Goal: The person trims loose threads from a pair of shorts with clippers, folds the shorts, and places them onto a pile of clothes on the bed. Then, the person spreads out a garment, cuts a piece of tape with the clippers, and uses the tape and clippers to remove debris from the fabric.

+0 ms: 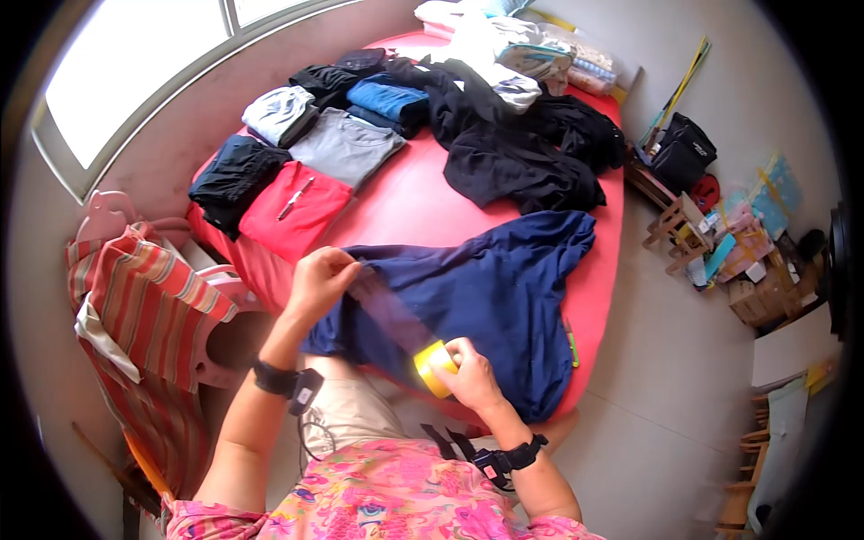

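Observation:
A strip of clear tape [389, 310] is stretched between my hands over a navy blue garment [486, 288] spread at the bed's near edge. My left hand [321, 281] pinches the strip's free end at the garment's upper left. In my right hand [471, 376] is the yellow tape roll [436, 368], gripped by its right side above the garment's lower part. A green, pen-like item [572, 346] lies by the garment's right edge. Beyond my left hand, a red folded shirt [297, 209] carries a pen [296, 198].
Folded clothes, among them a grey shirt [345, 144] and blue jeans [389, 95], lie on the pink bed [405, 193]. Black clothes [526, 162] are heaped behind the navy garment. A pink chair [211, 373] with striped cloth [153, 306] stands left; a wooden stool [677, 232] stands right.

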The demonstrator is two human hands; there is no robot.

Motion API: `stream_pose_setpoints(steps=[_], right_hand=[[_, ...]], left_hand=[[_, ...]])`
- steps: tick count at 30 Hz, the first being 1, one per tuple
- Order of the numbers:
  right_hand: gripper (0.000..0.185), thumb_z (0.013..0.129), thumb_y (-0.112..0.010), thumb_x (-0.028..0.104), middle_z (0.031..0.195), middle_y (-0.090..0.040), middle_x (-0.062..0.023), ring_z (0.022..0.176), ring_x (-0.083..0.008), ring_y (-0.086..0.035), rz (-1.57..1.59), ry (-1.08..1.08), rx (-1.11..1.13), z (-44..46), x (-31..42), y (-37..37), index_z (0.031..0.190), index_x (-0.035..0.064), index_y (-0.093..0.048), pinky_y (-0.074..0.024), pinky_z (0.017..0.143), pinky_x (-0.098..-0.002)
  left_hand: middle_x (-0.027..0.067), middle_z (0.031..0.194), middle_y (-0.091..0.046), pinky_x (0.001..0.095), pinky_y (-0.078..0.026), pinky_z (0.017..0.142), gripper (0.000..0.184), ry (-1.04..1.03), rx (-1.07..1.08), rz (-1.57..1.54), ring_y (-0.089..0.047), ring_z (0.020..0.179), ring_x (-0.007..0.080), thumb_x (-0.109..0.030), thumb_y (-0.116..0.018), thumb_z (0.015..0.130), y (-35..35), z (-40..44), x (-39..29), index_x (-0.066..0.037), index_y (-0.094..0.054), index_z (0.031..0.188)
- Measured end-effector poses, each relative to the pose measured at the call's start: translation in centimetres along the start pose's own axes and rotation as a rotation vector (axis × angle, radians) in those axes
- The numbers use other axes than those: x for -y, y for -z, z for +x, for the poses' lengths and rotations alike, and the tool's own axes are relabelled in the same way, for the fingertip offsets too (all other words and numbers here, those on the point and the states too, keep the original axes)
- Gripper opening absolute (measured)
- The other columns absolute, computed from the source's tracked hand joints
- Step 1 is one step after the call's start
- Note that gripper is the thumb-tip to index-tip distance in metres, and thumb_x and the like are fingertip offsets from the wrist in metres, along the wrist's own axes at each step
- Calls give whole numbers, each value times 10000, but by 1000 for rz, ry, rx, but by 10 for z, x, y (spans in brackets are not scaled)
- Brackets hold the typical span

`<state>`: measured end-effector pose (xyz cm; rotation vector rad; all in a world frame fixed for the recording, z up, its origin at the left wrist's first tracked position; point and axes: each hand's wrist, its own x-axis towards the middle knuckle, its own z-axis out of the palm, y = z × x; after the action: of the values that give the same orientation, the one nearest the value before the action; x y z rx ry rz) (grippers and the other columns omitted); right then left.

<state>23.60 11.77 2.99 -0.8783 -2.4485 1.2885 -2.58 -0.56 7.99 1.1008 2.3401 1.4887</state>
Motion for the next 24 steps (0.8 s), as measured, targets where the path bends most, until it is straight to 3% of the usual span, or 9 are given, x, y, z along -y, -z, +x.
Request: stream_pose_setpoints(steps=[1, 3, 12, 21, 24], right_hand=[[392, 801, -689, 300, 759, -667, -158, 726, -294, -661, 16, 8, 7, 2, 3, -2, 1061, 32, -568, -501, 684, -362], [548, 805, -665, 377, 897, -664, -223, 885, -400, -635, -52, -106, 155, 6, 15, 0, 1219, 80, -465, -495, 783, -448], [587, 810, -667, 352, 993, -642, -272, 959, -414, -617, 21, -165, 122, 13, 7, -27, 1250, 29, -451, -479, 838, -444], [604, 819, -679, 373, 1034, -638, -265, 1011, -403, -607, 46, -229, 187, 12, 14, -28, 1253, 20, -450, -470, 864, -428], [597, 811, -689, 351, 1037, -637, -259, 1005, -401, -610, 80, -225, 179, 11, 20, -27, 1253, 28, -451, -474, 856, -430]], left_hand=[[48, 703, -632, 240, -471, 594, 123, -110, -38, 126, -586, 638, 96, -106, -703, 801, 0, 2, -2, 8, -658, 798], [91, 740, -638, 278, -497, 627, 121, -161, -28, 200, -620, 670, 148, -105, -711, 781, -2, 4, -3, 7, -666, 793], [110, 784, -612, 375, -494, 719, 130, -243, -29, 371, -605, 800, 291, -144, -695, 766, -22, 3, -15, -23, -651, 783], [85, 771, -545, 384, -450, 709, 41, -453, -46, 579, -546, 790, 279, -70, -640, 744, -45, -32, -18, -69, -599, 749], [90, 781, -564, 373, -461, 717, 43, -447, 116, 537, -553, 791, 276, -60, -642, 736, -44, -52, -28, -58, -628, 777]])
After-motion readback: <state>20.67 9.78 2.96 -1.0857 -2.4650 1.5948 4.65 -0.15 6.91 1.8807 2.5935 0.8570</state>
